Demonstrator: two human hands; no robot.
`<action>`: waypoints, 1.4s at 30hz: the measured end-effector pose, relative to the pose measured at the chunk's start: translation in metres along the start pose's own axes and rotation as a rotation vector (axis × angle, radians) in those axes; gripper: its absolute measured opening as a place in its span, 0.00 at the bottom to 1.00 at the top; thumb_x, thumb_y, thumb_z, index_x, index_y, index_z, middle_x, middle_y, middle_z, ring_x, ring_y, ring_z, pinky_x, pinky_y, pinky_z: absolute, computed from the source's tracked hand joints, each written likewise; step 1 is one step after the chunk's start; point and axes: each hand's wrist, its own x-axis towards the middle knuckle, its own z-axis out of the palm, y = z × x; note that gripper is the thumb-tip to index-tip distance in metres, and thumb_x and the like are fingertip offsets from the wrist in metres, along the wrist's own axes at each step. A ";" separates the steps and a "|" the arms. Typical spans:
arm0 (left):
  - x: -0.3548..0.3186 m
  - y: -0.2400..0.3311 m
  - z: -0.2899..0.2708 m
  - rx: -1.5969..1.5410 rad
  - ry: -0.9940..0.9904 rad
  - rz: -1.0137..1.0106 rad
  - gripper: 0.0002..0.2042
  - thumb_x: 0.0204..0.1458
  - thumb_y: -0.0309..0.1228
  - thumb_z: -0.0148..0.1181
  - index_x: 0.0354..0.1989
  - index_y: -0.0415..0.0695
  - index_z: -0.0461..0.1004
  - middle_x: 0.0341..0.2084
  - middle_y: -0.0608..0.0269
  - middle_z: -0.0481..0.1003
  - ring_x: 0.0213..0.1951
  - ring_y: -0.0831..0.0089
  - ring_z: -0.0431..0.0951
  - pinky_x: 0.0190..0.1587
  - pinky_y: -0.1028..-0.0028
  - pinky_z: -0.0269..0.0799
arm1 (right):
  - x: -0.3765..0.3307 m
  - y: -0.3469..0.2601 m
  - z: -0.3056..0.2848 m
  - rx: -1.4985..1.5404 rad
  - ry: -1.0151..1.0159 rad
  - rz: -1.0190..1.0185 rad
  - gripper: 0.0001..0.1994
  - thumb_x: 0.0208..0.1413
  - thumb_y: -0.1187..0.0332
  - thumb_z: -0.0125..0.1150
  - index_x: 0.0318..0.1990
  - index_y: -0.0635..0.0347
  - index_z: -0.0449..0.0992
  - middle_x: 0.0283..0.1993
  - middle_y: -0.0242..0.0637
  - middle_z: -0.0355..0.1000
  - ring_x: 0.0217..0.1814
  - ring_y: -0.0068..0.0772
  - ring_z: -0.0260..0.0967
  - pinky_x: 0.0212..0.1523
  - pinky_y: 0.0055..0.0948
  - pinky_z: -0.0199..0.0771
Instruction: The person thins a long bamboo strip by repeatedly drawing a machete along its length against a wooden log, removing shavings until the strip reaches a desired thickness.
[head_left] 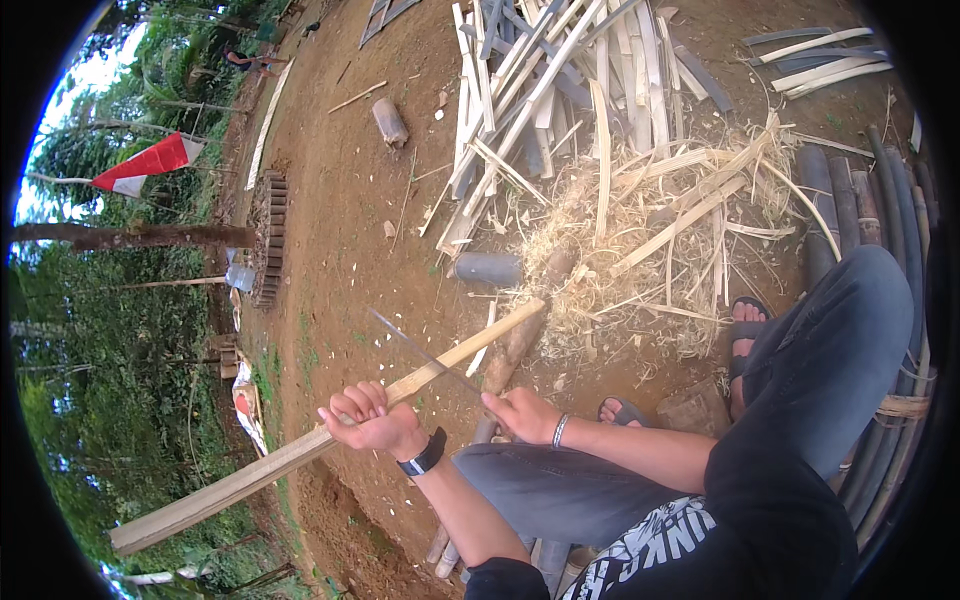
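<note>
Out on the bare, reddish-brown earth (350,240), a person seated in faded dark trousers (850,320) holds a long pale strip (230,480) slantwise in front of the body. It looks like split bamboo, straight and narrow, dull and greyish toward its lower-left end, smoother and honey-yellow toward the other. The left hand (378,418), a black band (425,453) on its wrist, has its grip curled round the strip near the middle, fingers folded in. The right hand (525,414), with a silvery bracelet (560,430) behind it, has its grip closed on a knife (400,333), the handle hidden in the fist. The thin, dark blade crosses the strip's yellow part; I cannot tell whether its edge bites in. That yellow end lies over a rough brown log (512,358), though whether they touch is unclear from where I stand.

Just beyond, a dry, curly mat of straw-coloured shavings (670,290) spreads out, with flat peeled ribbons (680,230) on top. Beside it lies a short, smooth grey tube (487,268). Farther off, a jumbled heap of split slats (560,80) shows cream faces and grey skins. Rounded dark poles (880,465) line the right side, bound with a tan lashing (905,406).
</note>
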 end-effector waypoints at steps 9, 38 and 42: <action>-0.002 -0.008 -0.001 0.076 0.042 0.006 0.21 0.59 0.43 0.35 0.13 0.52 0.47 0.07 0.74 0.45 0.12 0.81 0.43 0.17 0.78 0.36 | -0.001 0.016 -0.015 -0.009 -0.023 0.069 0.39 0.57 0.36 0.40 0.08 0.65 0.60 0.07 0.36 0.52 0.11 0.29 0.55 0.16 0.39 0.55; 0.023 -0.030 0.001 0.050 -0.018 -0.040 0.21 0.58 0.43 0.40 0.13 0.54 0.47 0.06 0.75 0.46 0.10 0.83 0.42 0.15 0.80 0.37 | 0.026 0.100 -0.054 0.206 0.223 0.506 0.37 0.57 0.34 0.37 0.07 0.53 0.59 0.06 0.27 0.54 0.07 0.22 0.50 0.09 0.33 0.48; 0.025 -0.022 -0.014 0.050 -0.032 -0.025 0.21 0.58 0.44 0.41 0.13 0.54 0.47 0.06 0.75 0.46 0.10 0.83 0.43 0.15 0.80 0.37 | 0.019 0.053 -0.011 0.157 0.028 0.149 0.36 0.55 0.31 0.34 0.08 0.50 0.58 0.07 0.24 0.53 0.08 0.20 0.51 0.09 0.34 0.48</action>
